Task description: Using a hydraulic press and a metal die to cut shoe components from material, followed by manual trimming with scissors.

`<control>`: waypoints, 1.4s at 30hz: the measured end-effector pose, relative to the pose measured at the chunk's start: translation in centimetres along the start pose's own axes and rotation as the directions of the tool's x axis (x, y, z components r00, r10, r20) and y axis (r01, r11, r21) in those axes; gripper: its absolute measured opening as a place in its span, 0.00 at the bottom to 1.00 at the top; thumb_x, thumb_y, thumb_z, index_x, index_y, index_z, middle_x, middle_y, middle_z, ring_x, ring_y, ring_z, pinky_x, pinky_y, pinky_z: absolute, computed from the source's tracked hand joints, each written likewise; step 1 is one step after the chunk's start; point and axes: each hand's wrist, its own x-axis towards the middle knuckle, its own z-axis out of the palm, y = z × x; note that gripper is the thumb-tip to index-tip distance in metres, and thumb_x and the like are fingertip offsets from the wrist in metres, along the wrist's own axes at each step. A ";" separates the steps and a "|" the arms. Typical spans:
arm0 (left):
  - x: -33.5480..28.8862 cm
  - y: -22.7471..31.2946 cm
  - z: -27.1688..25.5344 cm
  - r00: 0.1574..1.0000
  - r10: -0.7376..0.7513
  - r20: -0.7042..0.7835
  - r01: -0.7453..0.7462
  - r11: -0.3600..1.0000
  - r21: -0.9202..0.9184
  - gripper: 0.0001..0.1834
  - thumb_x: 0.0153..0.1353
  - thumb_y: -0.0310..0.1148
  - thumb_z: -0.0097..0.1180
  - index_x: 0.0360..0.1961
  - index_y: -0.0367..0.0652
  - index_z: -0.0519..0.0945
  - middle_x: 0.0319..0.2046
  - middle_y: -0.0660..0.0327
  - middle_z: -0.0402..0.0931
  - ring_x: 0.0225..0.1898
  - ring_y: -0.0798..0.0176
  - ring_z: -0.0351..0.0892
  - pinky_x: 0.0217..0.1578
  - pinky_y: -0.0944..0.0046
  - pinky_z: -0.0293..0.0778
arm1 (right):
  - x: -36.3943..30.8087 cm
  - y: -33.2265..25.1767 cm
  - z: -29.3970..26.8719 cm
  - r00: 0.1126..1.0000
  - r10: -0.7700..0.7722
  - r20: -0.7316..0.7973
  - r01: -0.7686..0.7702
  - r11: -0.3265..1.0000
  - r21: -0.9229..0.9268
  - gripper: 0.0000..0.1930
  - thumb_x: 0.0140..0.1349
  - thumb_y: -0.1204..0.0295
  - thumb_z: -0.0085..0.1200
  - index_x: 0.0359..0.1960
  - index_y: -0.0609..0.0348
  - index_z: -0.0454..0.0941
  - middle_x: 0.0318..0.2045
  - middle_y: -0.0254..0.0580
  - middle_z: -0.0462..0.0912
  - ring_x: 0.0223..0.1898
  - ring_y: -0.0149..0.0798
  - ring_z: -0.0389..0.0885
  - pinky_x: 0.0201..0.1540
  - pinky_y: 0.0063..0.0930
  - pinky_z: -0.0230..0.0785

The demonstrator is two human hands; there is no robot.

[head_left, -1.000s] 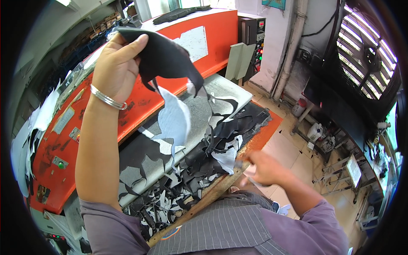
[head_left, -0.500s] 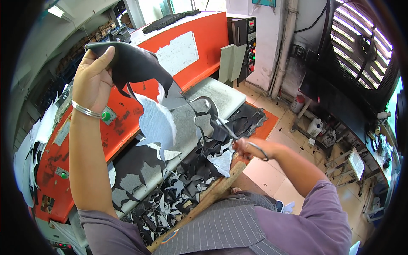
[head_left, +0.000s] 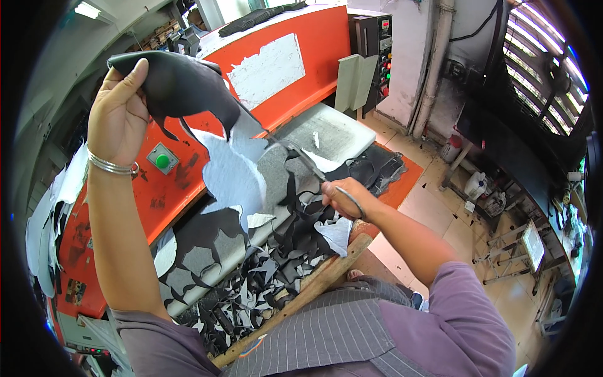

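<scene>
Your left hand (head_left: pixel 122 103) holds a ragged black leather-like sheet (head_left: pixel 182 85); your right hand (head_left: pixel 348 200) holds grey metal scissors (head_left: pixel 308 163). You're likely trimming; snipping next needs it tight.

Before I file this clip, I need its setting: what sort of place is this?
Probably a workshop where sheet material is cut up: there's a big orange machine with a green button, a heap of black and white scraps, and scissors in the right hand.
</scene>
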 end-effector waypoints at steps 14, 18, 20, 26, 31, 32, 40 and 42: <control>-4.9 -0.3 2.2 0.960 -0.244 0.139 0.235 0.969 0.075 0.18 0.55 0.26 0.61 0.47 0.35 0.72 0.42 0.55 0.77 0.44 0.62 0.78 0.51 0.61 0.72 | 1.5 -0.8 -0.4 0.962 -0.274 0.008 0.241 0.859 0.453 0.43 0.60 0.31 0.24 0.43 0.66 0.69 0.18 0.30 0.62 0.19 0.27 0.66 0.24 0.21 0.61; -7.3 -1.0 2.2 0.911 -0.352 0.216 0.329 0.935 0.136 0.21 0.52 0.25 0.64 0.47 0.33 0.73 0.41 0.55 0.79 0.43 0.62 0.79 0.49 0.60 0.73 | 1.8 -2.3 -0.6 0.932 -0.342 -0.117 0.355 0.804 0.477 0.41 0.60 0.31 0.25 0.38 0.64 0.68 0.19 0.30 0.62 0.19 0.26 0.64 0.24 0.21 0.59; -7.9 -1.4 1.8 0.785 -0.519 0.337 0.486 0.854 0.184 0.20 0.51 0.24 0.65 0.45 0.33 0.75 0.40 0.56 0.79 0.42 0.63 0.79 0.49 0.62 0.73 | 1.5 -2.8 -0.7 0.926 -0.337 -0.173 0.377 0.786 0.490 0.40 0.60 0.31 0.27 0.34 0.64 0.68 0.16 0.29 0.61 0.15 0.25 0.62 0.19 0.20 0.57; -10.6 -5.1 0.6 0.523 -0.777 0.350 0.642 0.629 0.439 0.15 0.52 0.21 0.61 0.41 0.33 0.75 0.38 0.59 0.79 0.40 0.67 0.78 0.46 0.66 0.73 | 0.6 -4.6 -3.1 0.891 -0.215 -0.401 0.431 0.680 0.593 0.39 0.59 0.32 0.34 0.28 0.64 0.67 0.09 0.26 0.57 0.08 0.24 0.59 0.10 0.18 0.53; -8.3 -7.9 -1.3 0.875 -0.460 -0.148 0.479 0.867 0.138 0.19 0.56 0.21 0.55 0.50 0.34 0.68 0.43 0.56 0.77 0.44 0.63 0.78 0.47 0.62 0.74 | -0.9 -1.4 -4.6 0.955 -0.157 -0.253 0.246 0.894 0.374 0.39 0.60 0.32 0.32 0.30 0.65 0.68 0.10 0.30 0.61 0.08 0.25 0.61 0.11 0.21 0.55; -7.6 -8.7 -2.2 0.892 -0.362 -0.271 0.419 0.886 0.198 0.19 0.57 0.21 0.53 0.51 0.35 0.67 0.43 0.56 0.76 0.44 0.63 0.78 0.46 0.62 0.75 | -1.5 -0.7 -4.8 0.966 -0.121 -0.228 0.195 0.920 0.340 0.41 0.58 0.29 0.29 0.31 0.63 0.70 0.11 0.29 0.64 0.10 0.26 0.64 0.13 0.20 0.57; -3.7 -19.8 5.9 0.986 -0.133 0.101 -0.087 0.100 0.991 0.15 0.53 0.27 0.54 0.43 0.48 0.80 0.39 0.53 0.75 0.41 0.47 0.76 0.43 0.55 0.73 | -5.2 3.8 -5.5 0.908 0.065 -0.414 0.105 0.921 0.376 0.42 0.58 0.30 0.29 0.31 0.65 0.70 0.14 0.31 0.66 0.12 0.26 0.65 0.15 0.19 0.59; -4.9 -23.5 11.1 0.849 -0.514 0.122 -0.031 0.183 0.983 0.31 0.51 0.45 0.61 0.55 0.41 0.72 0.53 0.44 0.66 0.55 0.43 0.68 0.52 0.48 0.68 | -6.0 5.1 -5.8 0.900 0.047 -0.434 0.138 0.913 0.384 0.39 0.61 0.33 0.30 0.32 0.66 0.68 0.13 0.31 0.64 0.11 0.26 0.64 0.13 0.20 0.58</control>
